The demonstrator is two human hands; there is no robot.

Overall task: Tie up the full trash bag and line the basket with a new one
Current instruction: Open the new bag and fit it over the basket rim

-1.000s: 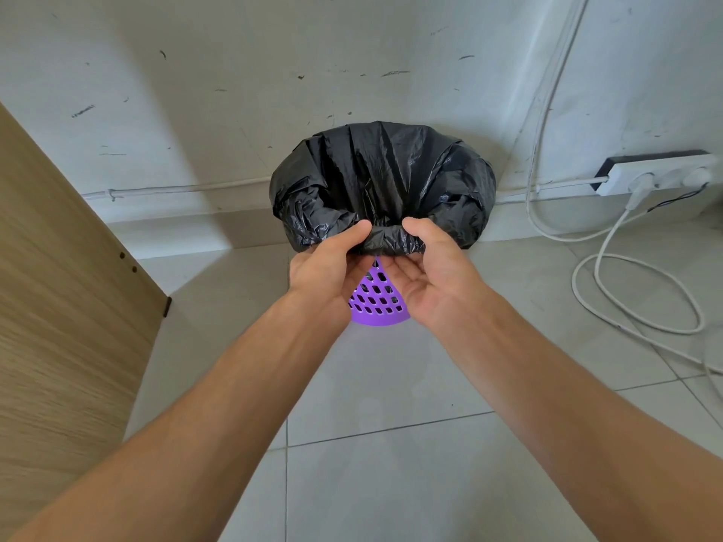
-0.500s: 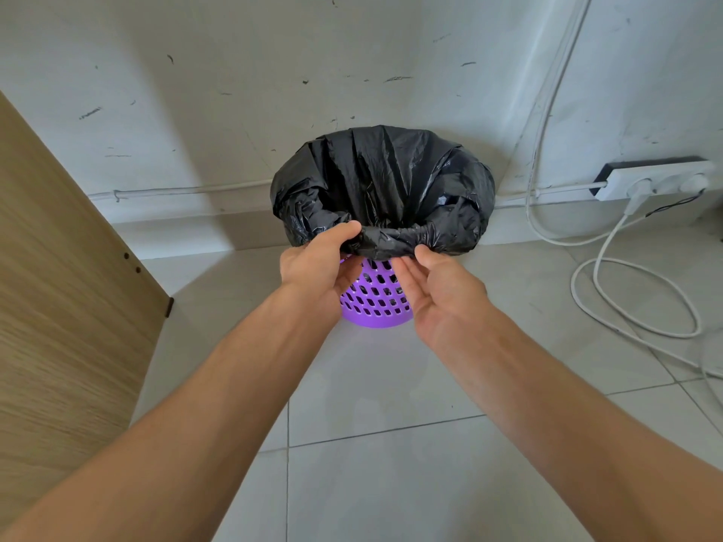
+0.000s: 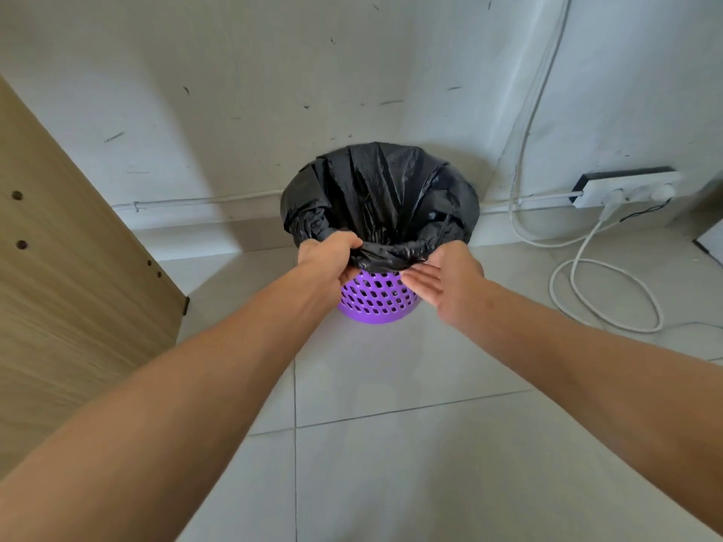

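The left hand (image 3: 326,264) grips the near edge of the black trash bag (image 3: 381,201), its fingers curled over the bunched rim; the fingertips sink into the folds and cannot be seen. Just to the right of that grip, the right hand (image 3: 444,277) lies with fingers straight and together, palm turned up toward the camera, the fingers pointing left under the rolled edge of the bag; it holds nothing, and whether the fingertips actually touch the plastic is hard to tell. The bag lines the purple basket (image 3: 375,301), its top folded out over the rim, so that only the lower perforated wall shows below and between the two hands. The bag's inside, beyond the grip, is dark and its contents cannot be made out. The basket stands on the tiled floor (image 3: 391,444) against the white wall (image 3: 274,91). Well to the right of the hands, a white power strip (image 3: 626,187) sits at the wall's foot with a white cable (image 3: 610,295) looped on the floor, partly cut off by the frame's edge. To the left of the grip stands a wooden panel (image 3: 58,275), its extent cropped.
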